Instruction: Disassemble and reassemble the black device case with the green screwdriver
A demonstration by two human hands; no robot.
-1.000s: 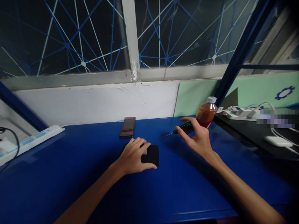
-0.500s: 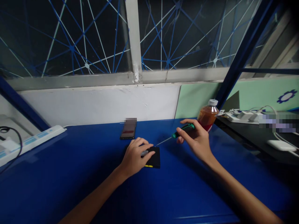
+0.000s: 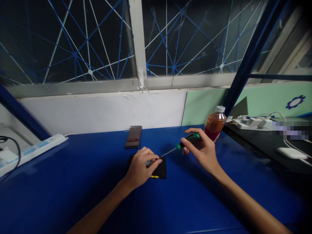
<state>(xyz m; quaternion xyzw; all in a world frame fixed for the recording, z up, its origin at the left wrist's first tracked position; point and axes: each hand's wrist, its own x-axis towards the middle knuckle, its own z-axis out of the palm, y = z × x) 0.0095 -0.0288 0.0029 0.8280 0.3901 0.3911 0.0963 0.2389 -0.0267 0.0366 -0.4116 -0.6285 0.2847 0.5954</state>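
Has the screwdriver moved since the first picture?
Yes. Judged against the phone, the screwdriver's tip has shifted left and nearer the wearer, now at the left hand's fingertips.

Dark windows (image 3: 204, 35) above a white wall (image 3: 104, 112) and blue table (image 3: 73, 169).

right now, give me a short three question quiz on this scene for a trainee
1. Multiple choice: what does the right hand hold?
a) a pair of scissors
b) a screwdriver
c) a paintbrush
2. True or false: the bottle stands upright with its white cap on.
3. Fill in the blank: the ____ hand is over the flat black box.

Key: 1 b; 2 true; 3 left
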